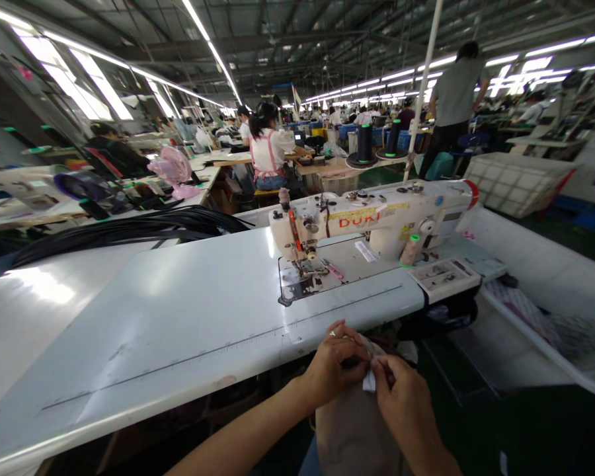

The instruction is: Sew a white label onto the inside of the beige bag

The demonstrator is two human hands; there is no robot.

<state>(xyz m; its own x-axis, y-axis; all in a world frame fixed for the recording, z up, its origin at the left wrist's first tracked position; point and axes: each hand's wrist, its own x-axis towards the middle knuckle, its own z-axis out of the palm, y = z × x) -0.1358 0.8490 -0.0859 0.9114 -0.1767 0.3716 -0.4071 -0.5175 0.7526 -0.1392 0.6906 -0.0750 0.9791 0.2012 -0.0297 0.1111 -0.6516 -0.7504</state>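
Just off the front edge of the sewing table, my left hand and my right hand meet over a beige cloth that hangs down over the lap. A small white tag lies between the two hands. The left fingers pinch at the cloth beside the tag. My right thumb and forefinger are pressed together at the tag's upper right side. Behind the hands stands a white sewing machine, and pink-handled snips rest near its needle plate.
A thread spool stands by the machine's base. Black strips lie across the table's back left. To the right are a control panel and a white bin. People sit and stand farther back.
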